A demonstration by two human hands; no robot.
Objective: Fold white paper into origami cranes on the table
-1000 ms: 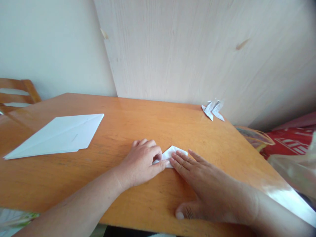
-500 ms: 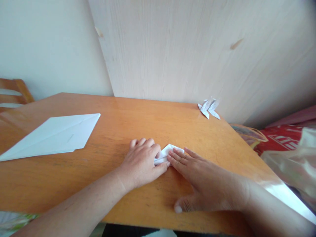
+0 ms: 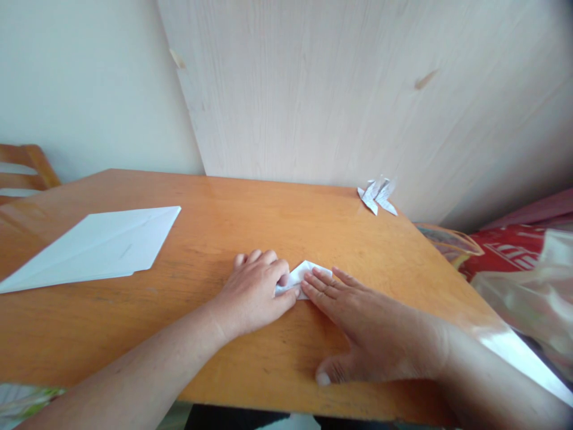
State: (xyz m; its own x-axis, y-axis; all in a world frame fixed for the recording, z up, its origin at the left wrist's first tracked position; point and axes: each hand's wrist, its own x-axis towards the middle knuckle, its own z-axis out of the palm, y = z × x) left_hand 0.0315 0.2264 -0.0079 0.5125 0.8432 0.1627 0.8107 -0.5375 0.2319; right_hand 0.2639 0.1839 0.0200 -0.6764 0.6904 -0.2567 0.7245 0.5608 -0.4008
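A small piece of folded white paper (image 3: 308, 268) lies on the wooden table between my two hands. My left hand (image 3: 259, 289) is closed on its left end, thumb and curled index finger pinching the edge. Flat on the paper's right part rest the outstretched fingers of my right hand (image 3: 358, 322), with the thumb spread away on the tabletop. Fingers cover both ends of the paper, so its full shape is hidden.
White sheets (image 3: 107, 245) folded to a point lie on the left of the table (image 3: 250, 209). Several folded paper pieces (image 3: 376, 196) sit at the far right corner by the wooden panel. Bags (image 3: 523, 286) stand beyond the right edge; a chair (image 3: 31, 170) is at far left.
My left thumb has slid slightly left along the paper, baring more of its lower edge. My right hand stays nearly in place.
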